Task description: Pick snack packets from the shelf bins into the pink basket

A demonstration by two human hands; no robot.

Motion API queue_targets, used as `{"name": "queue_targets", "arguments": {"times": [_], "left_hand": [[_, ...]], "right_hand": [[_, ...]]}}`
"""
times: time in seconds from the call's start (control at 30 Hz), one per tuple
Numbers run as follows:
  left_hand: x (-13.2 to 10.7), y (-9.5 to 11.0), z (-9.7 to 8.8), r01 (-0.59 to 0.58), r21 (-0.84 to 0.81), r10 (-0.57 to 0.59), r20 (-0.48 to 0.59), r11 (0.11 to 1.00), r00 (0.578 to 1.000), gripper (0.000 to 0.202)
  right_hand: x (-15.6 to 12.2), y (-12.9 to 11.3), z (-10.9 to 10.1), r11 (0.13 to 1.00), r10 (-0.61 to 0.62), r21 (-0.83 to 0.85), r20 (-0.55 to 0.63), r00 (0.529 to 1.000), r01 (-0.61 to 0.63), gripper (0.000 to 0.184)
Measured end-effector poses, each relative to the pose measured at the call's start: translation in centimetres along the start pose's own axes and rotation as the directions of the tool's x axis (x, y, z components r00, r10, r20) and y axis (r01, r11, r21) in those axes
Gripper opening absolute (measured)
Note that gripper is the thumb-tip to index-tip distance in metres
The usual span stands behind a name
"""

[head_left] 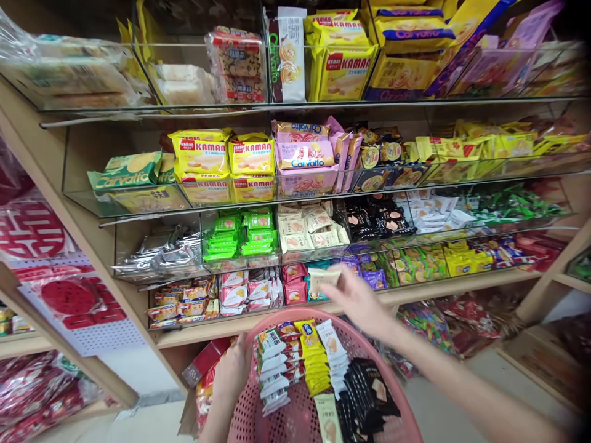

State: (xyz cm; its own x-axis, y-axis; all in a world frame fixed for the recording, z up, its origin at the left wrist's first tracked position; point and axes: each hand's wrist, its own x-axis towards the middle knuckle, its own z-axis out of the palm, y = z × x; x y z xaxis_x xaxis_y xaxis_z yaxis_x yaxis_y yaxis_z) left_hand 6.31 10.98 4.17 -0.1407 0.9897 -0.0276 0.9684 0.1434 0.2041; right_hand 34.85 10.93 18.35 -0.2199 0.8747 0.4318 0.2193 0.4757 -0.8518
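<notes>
My left hand [234, 367] is closed around the left rim of a pink plastic basket [409, 403]. Between the fingers of my right hand [351, 295] is a small cream snack packet [323, 280], held above the basket's far rim and in front of the lowest shelf row. Inside the basket, packets lie in overlapping rows: white-and-green packets [272, 369], yellow packets [314, 360], white packets [333, 351] and black packets [369, 394]. A single cream packet [327, 418] lies near the front, and similar cream packets [309, 227] fill a shelf compartment above my right hand.
Shelves with clear dividers hold green packets [240, 234], yellow KAMAN packs [201, 157] and purple-pink Carvalfo packs [305, 154]. Beneath the lowest shelf ledge [443, 289] are bagged colourful goods [429, 326] and a cardboard box [538, 363]. Red decorations [69, 295] hang at the left.
</notes>
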Motion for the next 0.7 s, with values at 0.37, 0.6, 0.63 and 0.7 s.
{"name": "queue_targets", "arguments": {"times": [0.37,0.6,0.63,0.7], "left_hand": [[-0.5,0.4,-0.7,0.015,0.040,-0.016,0.016,0.999,1.000,0.046],[-0.4,0.2,-0.3,0.005,0.016,-0.005,0.005,1.000,1.000,0.046],[-0.5,0.1,-0.3,0.005,0.014,-0.005,0.002,1.000,1.000,0.046],[-0.5,0.1,-0.2,0.007,0.013,-0.007,-0.005,1.000,1.000,0.046]], "right_hand": [[-15.5,11.1,13.1,-0.052,0.896,0.661,0.362,0.258,-0.749,0.018],[-16.9,13.3,14.0,-0.108,0.952,0.734,0.271,0.143,-0.670,0.026],[-17.1,13.6,14.1,-0.116,0.951,0.736,0.275,0.138,-0.667,0.026],[-17.4,14.0,14.4,-0.123,0.950,0.740,0.280,0.137,-0.661,0.024]]}}
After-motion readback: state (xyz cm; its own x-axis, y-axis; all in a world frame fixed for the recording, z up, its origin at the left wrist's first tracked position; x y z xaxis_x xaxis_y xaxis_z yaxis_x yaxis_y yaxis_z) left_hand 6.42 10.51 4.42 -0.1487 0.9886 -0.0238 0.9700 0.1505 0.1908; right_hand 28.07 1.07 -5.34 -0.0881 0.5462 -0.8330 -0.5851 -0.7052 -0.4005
